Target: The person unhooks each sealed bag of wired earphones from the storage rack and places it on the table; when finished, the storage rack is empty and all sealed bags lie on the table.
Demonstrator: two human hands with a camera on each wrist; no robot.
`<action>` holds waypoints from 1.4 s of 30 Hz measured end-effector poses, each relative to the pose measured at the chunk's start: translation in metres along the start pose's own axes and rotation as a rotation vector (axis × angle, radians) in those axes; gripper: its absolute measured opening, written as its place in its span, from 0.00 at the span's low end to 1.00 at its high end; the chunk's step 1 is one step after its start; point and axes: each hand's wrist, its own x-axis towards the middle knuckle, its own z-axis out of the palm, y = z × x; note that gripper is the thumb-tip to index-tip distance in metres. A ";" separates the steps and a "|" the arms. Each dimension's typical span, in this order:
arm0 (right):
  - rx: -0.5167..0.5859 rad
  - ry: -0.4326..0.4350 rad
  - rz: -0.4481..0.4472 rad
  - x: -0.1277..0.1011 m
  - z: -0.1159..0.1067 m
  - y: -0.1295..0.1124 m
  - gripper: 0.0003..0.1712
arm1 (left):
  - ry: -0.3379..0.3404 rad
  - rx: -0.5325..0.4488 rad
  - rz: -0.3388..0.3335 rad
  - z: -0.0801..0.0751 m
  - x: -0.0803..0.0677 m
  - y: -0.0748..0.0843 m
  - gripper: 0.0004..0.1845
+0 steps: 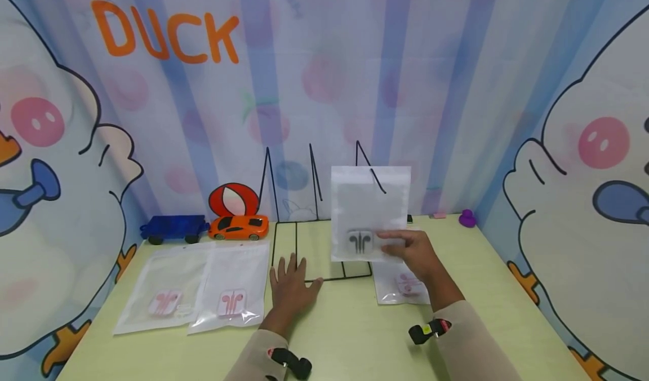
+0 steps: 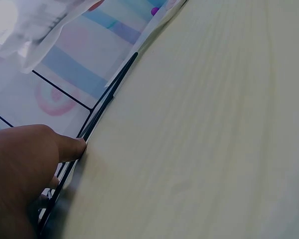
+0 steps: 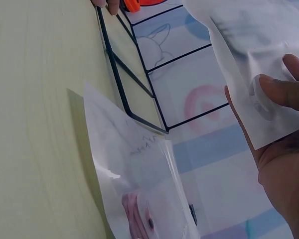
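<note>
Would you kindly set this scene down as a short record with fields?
Left hand: flat on the table, fingers straight, touching the base of the wire rack.
Right hand: pinches a white earphone bag, held upright at the rack.
Under right forearm: another bag with pink earphones.
Left of table: two more bags lying flat.
Back edge: orange toy car, blue toy trailer.

Staged tabletop booth, cartoon duck backdrop (image 1: 167, 31), pale green table (image 1: 355, 336), toy car (image 1: 238, 227)

"DUCK" in orange, on backdrop (image 1: 324, 76)
</note>
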 end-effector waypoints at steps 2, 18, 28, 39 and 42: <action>-0.011 0.008 0.006 -0.004 0.000 0.000 0.21 | -0.004 0.003 -0.003 0.000 0.000 -0.001 0.40; -0.022 0.022 -0.025 -0.030 -0.002 0.003 0.19 | -0.009 0.013 -0.001 0.003 0.000 -0.001 0.40; 0.006 0.007 -0.055 -0.041 -0.002 0.000 0.19 | -0.015 0.014 -0.017 0.001 0.000 0.000 0.41; -0.010 -0.015 -0.038 -0.056 -0.008 -0.007 0.19 | -0.021 0.004 -0.016 0.000 -0.001 0.000 0.41; 0.023 -0.031 -0.051 -0.060 -0.010 -0.009 0.18 | -0.016 -0.003 -0.016 -0.001 -0.001 0.001 0.40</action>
